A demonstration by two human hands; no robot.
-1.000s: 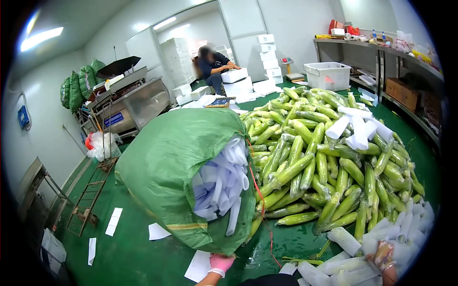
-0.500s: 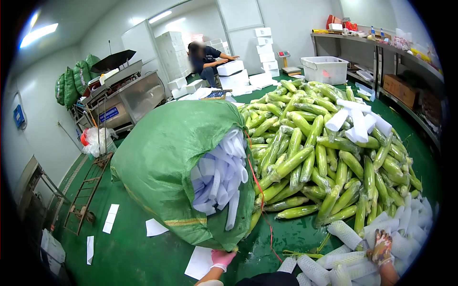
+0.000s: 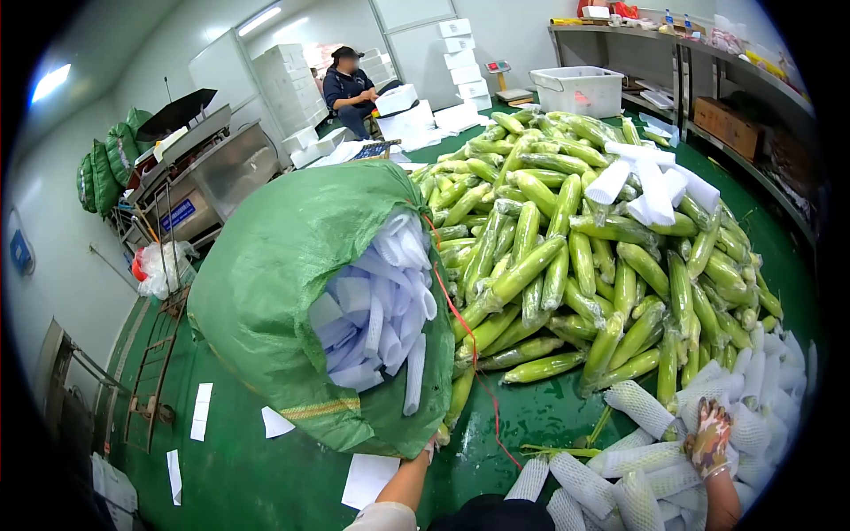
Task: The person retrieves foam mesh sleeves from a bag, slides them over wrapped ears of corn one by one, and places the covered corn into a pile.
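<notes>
A large green woven sack (image 3: pixel 257 257) lies with its mouth toward me, full of white foam net sleeves (image 3: pixel 381 301). My left hand (image 3: pixel 436 442) is at the sack's lower edge, mostly hidden by it, so its fingers do not show. Just beside that edge lie long green vegetables (image 3: pixel 531 265) in clear film, heaped in a big pile. My right hand (image 3: pixel 710 438), in a patterned glove, rests with fingers stretched out on sleeved pieces (image 3: pixel 651 407) at the lower right. Nothing shows gripped in it.
Loose foam sleeves (image 3: pixel 655 190) lie atop the pile. A red string (image 3: pixel 469 336) hangs from the sack to the floor. Paper sheets (image 3: pixel 202 411) and a hand cart (image 3: pixel 155 372) are at left. A co-worker (image 3: pixel 350 93) sits by white boxes; a shelf (image 3: pixel 620 35) and white bin (image 3: pixel 580 91) stand behind.
My left hand has moved up and in behind the sack's lower edge, its pink glove now hidden. The view has shifted a little. The co-worker sits more upright.
</notes>
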